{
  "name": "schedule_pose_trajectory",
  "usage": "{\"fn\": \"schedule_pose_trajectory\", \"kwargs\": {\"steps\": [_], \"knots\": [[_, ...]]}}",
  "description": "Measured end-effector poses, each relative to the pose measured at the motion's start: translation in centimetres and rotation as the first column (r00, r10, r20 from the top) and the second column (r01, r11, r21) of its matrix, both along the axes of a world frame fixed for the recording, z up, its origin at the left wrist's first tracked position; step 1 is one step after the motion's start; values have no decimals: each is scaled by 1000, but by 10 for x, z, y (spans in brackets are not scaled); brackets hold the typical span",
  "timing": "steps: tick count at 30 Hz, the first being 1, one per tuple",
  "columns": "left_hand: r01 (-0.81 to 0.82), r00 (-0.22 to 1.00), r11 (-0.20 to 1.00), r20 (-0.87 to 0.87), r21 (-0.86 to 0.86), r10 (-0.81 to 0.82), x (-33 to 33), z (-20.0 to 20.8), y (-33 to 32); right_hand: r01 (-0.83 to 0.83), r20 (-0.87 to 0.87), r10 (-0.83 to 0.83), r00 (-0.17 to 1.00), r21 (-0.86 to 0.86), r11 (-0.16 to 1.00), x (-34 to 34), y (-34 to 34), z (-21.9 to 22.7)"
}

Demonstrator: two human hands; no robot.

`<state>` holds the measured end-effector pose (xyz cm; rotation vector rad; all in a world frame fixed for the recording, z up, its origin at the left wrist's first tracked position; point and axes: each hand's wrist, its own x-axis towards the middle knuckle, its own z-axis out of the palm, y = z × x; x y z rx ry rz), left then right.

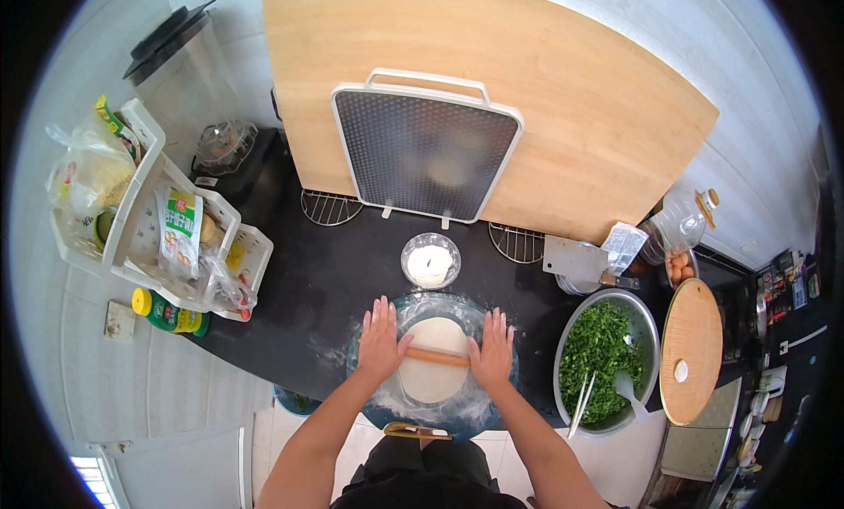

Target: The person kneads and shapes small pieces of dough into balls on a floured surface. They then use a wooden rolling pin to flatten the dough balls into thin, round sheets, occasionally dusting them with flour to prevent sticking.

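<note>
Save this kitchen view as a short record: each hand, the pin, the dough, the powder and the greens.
Left hand: open, against the rolling pin's left end
Right hand: open, against its right end
Rolling pin: across the dough
Dough: flat, roundish, on a dusted round board
White powder: in a glass bowl, beyond the dough
Chopped greens: in a metal bowl, at right

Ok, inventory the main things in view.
dough: one sheet, off-white, centre
rolling pin: one, tan, on dough
round base: one, bluish, under dough
flour bowl: one, clear, ahead
greens bowl: one, silver, right
chopsticks: two, pale, greens bowl
framed board: one, grey, back
wooden board: one, tan, back
blender: one, black and clear, left
rack: one, white, left
bottle: one, green, left
eggs: several, brown, right
wooden tray: one, tan, right
left hand: one, at pin
right hand: one, at pin
</note>
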<state>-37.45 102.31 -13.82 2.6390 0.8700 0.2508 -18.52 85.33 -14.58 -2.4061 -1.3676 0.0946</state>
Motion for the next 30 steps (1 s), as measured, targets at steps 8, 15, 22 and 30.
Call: {"fn": "schedule_pose_trajectory", "kwargs": {"steps": [8, 15, 22, 30], "knots": [[157, 965, 969, -179, -190, -191, -91, -5, -66, -316, -165, 288, 943, -181, 931, -58, -89, 12], [-125, 990, 992, 61, 19, 124, 17, -10, 36, 37, 0, -38, 999, 155, 987, 19, 50, 4], [157, 972, 981, -158, -111, -174, -52, 0, -12, -176, -54, 171, 984, -123, 977, -41, -40, -7], [-186, 980, 974, 95, 127, 175, 56, -12, 81, 64, 102, -88, 991, 214, 975, 64, 100, 5]]}}
